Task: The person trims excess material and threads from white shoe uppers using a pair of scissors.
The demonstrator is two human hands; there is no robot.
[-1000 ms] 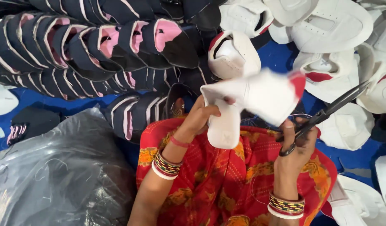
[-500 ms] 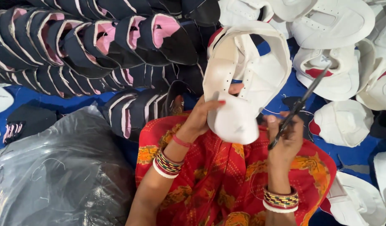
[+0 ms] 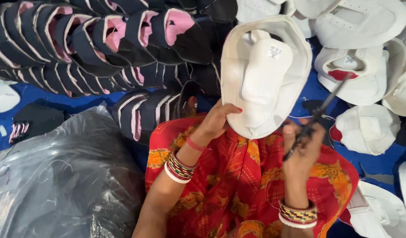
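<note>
The white shoe upper point(image 3: 265, 75) is the landmark here: it is held up flat, inner side toward the camera, above the lap covered in red and orange patterned cloth point(image 3: 238, 176). The left hand point(image 3: 216, 121) grips its lower left edge, thumb in front and fingers curled behind. The right hand point(image 3: 302, 147), just right of and below the upper, is closed around the handles of a pair of dark scissors point(image 3: 315, 117), whose blades point up and right, away from the upper and not touching it (whether the blades are parted is too blurred to tell).

Left of the upper and lower down lies a large grey plastic bag point(image 3: 57, 176), bulging and crumpled; its contents cannot be made out. Left of the upper at the same height, dark uppers with pink linings point(image 3: 101, 39) are stacked in overlapping rows, too many and too overlapped to count; a shorter row lies below them. Right of the upper lie loose white uppers point(image 3: 366, 128), at least six visible, some cut by the frame's edge.

Blue floor cover point(image 3: 44, 99) shows in strips between the piles; the only open room around the upper is directly over the lap.
</note>
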